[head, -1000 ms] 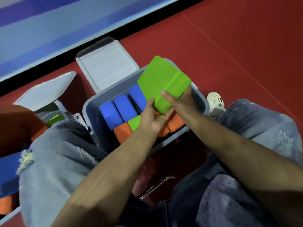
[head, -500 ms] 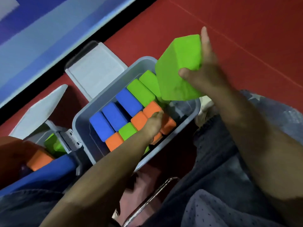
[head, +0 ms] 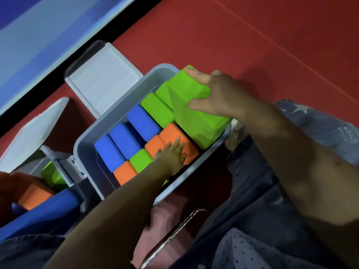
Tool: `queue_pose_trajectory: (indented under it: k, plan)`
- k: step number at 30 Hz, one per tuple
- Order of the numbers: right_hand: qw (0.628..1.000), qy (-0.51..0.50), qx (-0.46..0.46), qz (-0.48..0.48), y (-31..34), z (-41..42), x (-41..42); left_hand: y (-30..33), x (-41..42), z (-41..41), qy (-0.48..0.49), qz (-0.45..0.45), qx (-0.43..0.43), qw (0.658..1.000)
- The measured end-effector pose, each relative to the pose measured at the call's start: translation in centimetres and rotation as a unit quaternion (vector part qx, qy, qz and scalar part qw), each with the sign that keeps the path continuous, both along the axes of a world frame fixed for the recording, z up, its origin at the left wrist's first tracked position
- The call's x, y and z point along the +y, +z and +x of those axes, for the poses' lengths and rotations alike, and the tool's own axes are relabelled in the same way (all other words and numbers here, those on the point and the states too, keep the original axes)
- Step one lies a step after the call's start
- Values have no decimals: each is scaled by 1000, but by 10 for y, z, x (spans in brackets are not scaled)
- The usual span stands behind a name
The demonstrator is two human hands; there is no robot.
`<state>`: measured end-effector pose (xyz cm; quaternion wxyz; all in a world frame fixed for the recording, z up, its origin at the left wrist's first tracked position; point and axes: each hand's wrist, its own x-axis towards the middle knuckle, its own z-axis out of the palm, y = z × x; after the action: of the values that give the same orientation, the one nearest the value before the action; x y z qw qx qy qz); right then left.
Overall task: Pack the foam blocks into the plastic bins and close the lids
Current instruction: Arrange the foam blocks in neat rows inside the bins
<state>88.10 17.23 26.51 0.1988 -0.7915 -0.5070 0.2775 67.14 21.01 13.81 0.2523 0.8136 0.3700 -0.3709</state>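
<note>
My right hand [head: 219, 94] is gripping the big green foam block [head: 194, 113], thumb and fingers clamped around it, tilting it into the grey bin [head: 85, 140] at its three o'clock end, while my left hand [head: 172, 154] is pressing flat, fingers straight, on the orange blocks [head: 174, 136] beside the six o'clock wall.

Red floor [head: 252, 35], jeans [head: 320, 129] (worn), and a metal bar [head: 174, 235].

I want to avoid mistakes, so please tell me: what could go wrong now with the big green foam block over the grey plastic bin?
The big green foam block sits tilted at the grey plastic bin end, gripped by the right hand; it may jam above the rim and block the lid. The left hand, resting on the orange foam blocks, might get pinched beside it.
</note>
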Motion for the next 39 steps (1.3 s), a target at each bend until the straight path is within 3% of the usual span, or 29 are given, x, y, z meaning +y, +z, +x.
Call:
queue_pose_trajectory:
  k: [8,11,13,15,17,19,22,27,31,39]
  plan:
    - [997,35,29,-55,-39,-11,10,-10,-2,-4,11,-18,10,1000]
    - [992,49,46,-103,-61,-9,8,3,-4,4,105,-78,-36,991]
    - [990,55,41,-120,-73,-13,5,21,0,14,289,-112,-121,943]
    - [990,55,32,-127,-81,-20,3,39,12,27,404,-37,-230,885]
    - [987,50,52,-141,-88,-30,0,52,22,34,376,69,-316,868]
    - [986,44,61,-148,-94,-38,0,59,31,39,245,93,-330,907]
    - [985,62,52,-151,-89,-36,5,64,37,41,66,67,-255,962]
    - [989,72,14,-130,-74,-14,2,69,35,26,-25,122,-249,960]
    - [978,88,3,-191,-96,-20,-10,56,27,16,-72,82,-180,978]
    - [978,50,47,-196,-127,-19,-6,23,48,30,-134,28,-73,988]
